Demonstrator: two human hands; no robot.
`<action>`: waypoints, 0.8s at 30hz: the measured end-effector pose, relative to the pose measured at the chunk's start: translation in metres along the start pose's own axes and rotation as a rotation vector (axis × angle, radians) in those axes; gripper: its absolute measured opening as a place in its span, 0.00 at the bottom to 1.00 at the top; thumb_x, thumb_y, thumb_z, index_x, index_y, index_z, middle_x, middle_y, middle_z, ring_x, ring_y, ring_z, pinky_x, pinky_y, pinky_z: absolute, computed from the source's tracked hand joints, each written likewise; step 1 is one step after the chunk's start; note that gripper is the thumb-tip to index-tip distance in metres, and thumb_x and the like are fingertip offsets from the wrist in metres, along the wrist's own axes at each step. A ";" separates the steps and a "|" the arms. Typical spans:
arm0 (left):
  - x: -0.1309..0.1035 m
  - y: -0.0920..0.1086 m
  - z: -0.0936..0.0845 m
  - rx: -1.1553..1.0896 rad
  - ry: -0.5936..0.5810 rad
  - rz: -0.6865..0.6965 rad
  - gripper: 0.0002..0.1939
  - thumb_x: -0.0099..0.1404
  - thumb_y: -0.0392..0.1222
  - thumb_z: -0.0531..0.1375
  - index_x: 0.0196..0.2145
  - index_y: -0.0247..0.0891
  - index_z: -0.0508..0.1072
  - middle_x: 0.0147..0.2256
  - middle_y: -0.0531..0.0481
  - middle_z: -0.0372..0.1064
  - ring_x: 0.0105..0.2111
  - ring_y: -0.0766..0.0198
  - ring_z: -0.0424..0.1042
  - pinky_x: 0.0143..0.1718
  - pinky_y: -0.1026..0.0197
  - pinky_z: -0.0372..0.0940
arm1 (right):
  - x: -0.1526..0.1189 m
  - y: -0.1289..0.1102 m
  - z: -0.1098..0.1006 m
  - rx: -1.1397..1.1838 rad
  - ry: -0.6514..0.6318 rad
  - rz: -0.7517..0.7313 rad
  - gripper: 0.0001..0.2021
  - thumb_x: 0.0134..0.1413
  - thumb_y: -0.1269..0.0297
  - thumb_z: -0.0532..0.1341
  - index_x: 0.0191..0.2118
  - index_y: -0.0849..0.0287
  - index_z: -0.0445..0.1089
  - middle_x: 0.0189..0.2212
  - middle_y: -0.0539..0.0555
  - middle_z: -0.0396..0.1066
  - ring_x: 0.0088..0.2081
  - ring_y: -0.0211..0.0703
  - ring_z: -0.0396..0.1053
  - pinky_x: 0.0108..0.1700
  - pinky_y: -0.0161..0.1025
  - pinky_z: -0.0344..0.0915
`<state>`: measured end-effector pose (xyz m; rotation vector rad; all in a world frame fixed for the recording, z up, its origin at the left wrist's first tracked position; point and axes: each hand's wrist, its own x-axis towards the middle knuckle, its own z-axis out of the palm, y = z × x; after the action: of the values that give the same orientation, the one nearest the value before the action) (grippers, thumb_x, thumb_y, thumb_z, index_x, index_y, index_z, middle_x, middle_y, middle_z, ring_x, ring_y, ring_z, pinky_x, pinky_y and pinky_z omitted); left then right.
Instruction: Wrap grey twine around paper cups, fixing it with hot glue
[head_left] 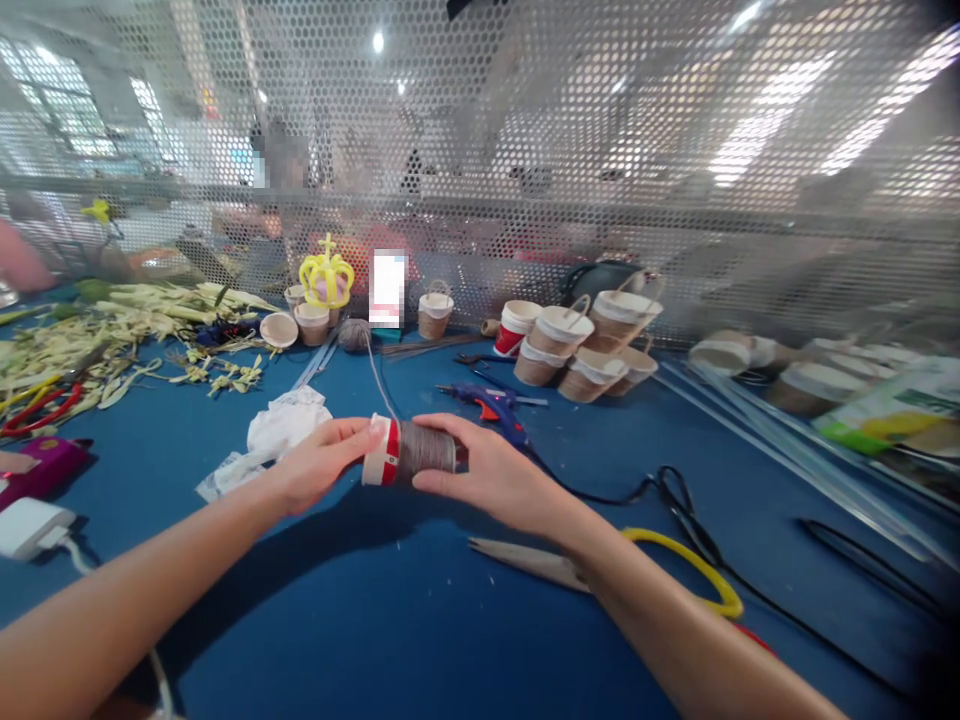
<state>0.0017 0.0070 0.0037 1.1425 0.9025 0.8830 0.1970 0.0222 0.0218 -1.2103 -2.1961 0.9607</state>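
Between my two hands a paper cup [427, 449] lies on its side above the table, wound with grey-brown cord over much of its wall. A white and red band shows bare near its left end. My left hand [319, 460] pinches that end with thumb and fingers. Around the wound part closes my right hand [487, 465], its thumb below and fingers on top. From the cup a strand runs up to a ball of grey yarn [355, 335]. Under my right forearm lie scissors [529, 562] with yellow handles, partly hidden.
A blue glue gun [487, 400] lies beyond my right hand, its black cable trailing right. Cord-wrapped cups [562, 330] stand stacked behind it. Crumpled white plastic [289, 430] is at left, near dried husks [150, 310]. Clear glue sticks [795, 450] lie right. A perforated metal screen [480, 130] closes the back.
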 end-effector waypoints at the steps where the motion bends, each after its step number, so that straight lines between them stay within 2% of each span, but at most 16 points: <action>1: -0.001 -0.003 0.002 -0.051 0.011 -0.025 0.19 0.51 0.53 0.62 0.32 0.33 0.74 0.24 0.49 0.71 0.25 0.66 0.67 0.29 0.65 0.60 | 0.000 0.001 0.003 -0.043 0.017 -0.027 0.26 0.42 0.62 0.65 0.49 0.62 0.61 0.46 0.58 0.67 0.44 0.46 0.66 0.47 0.45 0.61; 5: 0.000 -0.010 0.003 -0.163 0.078 -0.092 0.16 0.47 0.46 0.66 0.30 0.30 0.73 0.24 0.50 0.70 0.24 0.70 0.65 0.28 0.67 0.57 | 0.000 0.004 0.016 -0.223 0.054 -0.195 0.25 0.42 0.66 0.65 0.48 0.62 0.60 0.47 0.59 0.64 0.47 0.47 0.63 0.50 0.46 0.59; 8: 0.001 -0.012 0.003 -0.188 0.159 -0.145 0.15 0.47 0.46 0.66 0.27 0.30 0.72 0.21 0.53 0.67 0.21 0.71 0.62 0.23 0.67 0.54 | -0.002 0.005 0.022 -0.311 0.048 -0.293 0.25 0.43 0.67 0.64 0.49 0.61 0.59 0.47 0.60 0.63 0.48 0.48 0.62 0.50 0.46 0.60; 12: 0.003 -0.014 0.003 -0.180 0.232 -0.152 0.15 0.46 0.47 0.65 0.23 0.31 0.69 0.18 0.55 0.62 0.18 0.73 0.58 0.21 0.67 0.51 | -0.004 0.003 0.026 -0.374 0.056 -0.347 0.25 0.44 0.67 0.64 0.49 0.60 0.57 0.47 0.60 0.62 0.49 0.49 0.61 0.51 0.49 0.60; 16: 0.003 -0.016 0.002 -0.136 0.251 -0.157 0.15 0.48 0.47 0.64 0.22 0.31 0.67 0.17 0.57 0.59 0.18 0.73 0.56 0.20 0.68 0.50 | -0.005 0.002 0.029 -0.380 0.043 -0.356 0.26 0.42 0.67 0.65 0.49 0.62 0.57 0.46 0.61 0.63 0.49 0.49 0.61 0.51 0.47 0.61; 19: 0.003 -0.018 0.000 -0.087 0.249 -0.136 0.15 0.49 0.48 0.62 0.24 0.31 0.68 0.18 0.56 0.60 0.18 0.73 0.56 0.20 0.68 0.50 | -0.005 0.002 0.025 -0.371 0.057 -0.345 0.26 0.43 0.64 0.65 0.48 0.62 0.58 0.46 0.61 0.63 0.48 0.49 0.62 0.50 0.47 0.62; 22: 0.002 -0.017 -0.001 0.010 0.211 -0.082 0.16 0.52 0.50 0.60 0.27 0.30 0.70 0.22 0.53 0.65 0.21 0.71 0.60 0.24 0.67 0.54 | -0.005 -0.001 0.007 -0.362 0.173 -0.270 0.19 0.48 0.60 0.61 0.46 0.60 0.62 0.45 0.60 0.66 0.45 0.48 0.65 0.45 0.46 0.64; 24: 0.001 -0.016 0.000 0.111 0.190 -0.035 0.16 0.54 0.50 0.57 0.29 0.31 0.71 0.25 0.50 0.67 0.24 0.68 0.63 0.27 0.65 0.56 | -0.005 -0.002 -0.014 -0.353 0.293 -0.139 0.14 0.52 0.60 0.57 0.43 0.60 0.65 0.40 0.57 0.70 0.39 0.45 0.69 0.40 0.43 0.66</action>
<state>0.0033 0.0049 -0.0117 1.1471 1.1354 0.9328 0.2077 0.0226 0.0324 -1.2364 -2.2289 0.3215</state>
